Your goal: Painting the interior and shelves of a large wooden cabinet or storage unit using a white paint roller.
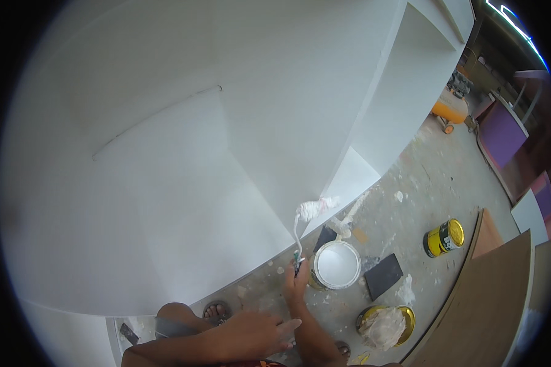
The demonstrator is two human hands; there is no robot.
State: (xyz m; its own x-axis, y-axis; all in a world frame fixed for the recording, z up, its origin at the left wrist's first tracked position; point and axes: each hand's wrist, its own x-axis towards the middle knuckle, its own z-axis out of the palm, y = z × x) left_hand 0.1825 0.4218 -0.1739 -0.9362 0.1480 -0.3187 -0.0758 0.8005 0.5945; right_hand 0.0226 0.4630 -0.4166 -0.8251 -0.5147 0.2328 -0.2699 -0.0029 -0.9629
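Yellow tin [444, 237] — lying sideways, seemingly.

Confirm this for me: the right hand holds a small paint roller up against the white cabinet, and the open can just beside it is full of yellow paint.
One detail is wrong. The head view shows the right hand holding the small paint roller by the white cabinet, but the open can beside it holds white paint, not yellow. The rest stands.
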